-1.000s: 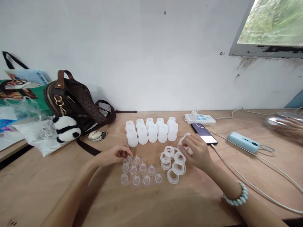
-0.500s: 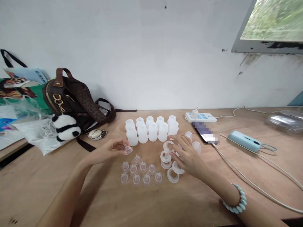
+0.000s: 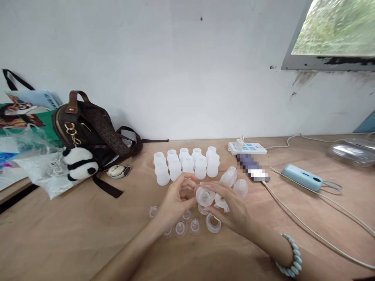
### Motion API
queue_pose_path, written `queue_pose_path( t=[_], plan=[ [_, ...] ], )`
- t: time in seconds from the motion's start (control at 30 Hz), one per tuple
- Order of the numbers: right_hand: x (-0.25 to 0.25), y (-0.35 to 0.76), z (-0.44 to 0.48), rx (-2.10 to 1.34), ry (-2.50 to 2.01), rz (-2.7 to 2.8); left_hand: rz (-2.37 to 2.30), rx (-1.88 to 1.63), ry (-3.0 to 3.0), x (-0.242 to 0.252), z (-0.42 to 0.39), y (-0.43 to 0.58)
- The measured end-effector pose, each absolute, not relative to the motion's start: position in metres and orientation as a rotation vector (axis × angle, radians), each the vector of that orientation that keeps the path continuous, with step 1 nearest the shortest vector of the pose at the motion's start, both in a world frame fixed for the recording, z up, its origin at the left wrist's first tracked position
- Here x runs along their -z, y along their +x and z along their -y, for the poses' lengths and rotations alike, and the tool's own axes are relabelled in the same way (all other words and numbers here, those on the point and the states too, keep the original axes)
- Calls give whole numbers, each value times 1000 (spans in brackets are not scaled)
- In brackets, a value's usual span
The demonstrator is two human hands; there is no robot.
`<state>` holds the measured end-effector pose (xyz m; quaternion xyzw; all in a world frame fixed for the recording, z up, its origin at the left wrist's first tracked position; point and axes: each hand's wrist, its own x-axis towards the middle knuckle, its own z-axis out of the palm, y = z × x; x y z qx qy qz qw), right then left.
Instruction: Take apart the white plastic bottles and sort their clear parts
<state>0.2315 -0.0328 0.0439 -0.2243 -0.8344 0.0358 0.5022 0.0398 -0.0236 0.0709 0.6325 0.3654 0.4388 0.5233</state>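
Note:
Both hands meet over the middle of the table. My right hand grips a translucent bottle collar ring, its opening facing me. My left hand, fingers closed, is at the ring's left side with a clear bottle teat, mostly hidden behind the fingers and ring. Below lie several clear teats, partly covered by my left forearm. Loose collar rings, one of them a whole ring, lie under my right hand. Behind stand several frosted white baby bottles in two rows. Clear domed caps are right of my right hand.
At the left are a brown backpack with a panda plush, a plastic bag and a mouse. To the right lie a power strip, a phone, a blue power bank and a cable.
My left hand has carried the teat right, to my right hand. My right hand has picked a collar ring up from the pile and lifted it toward the left hand.

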Motion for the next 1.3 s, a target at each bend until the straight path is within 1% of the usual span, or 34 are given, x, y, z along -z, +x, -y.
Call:
queue_pose_path(
  t=[0.3, 0.53, 0.67, 0.8, 0.93, 1.1, 1.3],
  plan=[
    [-40, 231, 25, -148, -601, 1950, -647, -1050, 1421, -60, 27, 38],
    [-39, 231, 35, -383, -675, 1875, -671, -1094, 1322, -56, 34, 46],
    [-35, 230, 35, -435, -673, 1803, -667, -1118, 1376, -53, 38, 47],
    [-35, 228, 34, -555, -662, 1746, -792, -1147, 1501, -53, 42, 48],
    [-35, 229, 34, -567, -653, 1773, -779, -1107, 1624, -52, 42, 49],
    [-32, 232, 35, -478, -697, 1885, -760, -1074, 1525, -53, 42, 49],
    [-36, 234, 38, -618, -692, 1929, -879, -1074, 1668, -62, 39, 40]
  ],
)
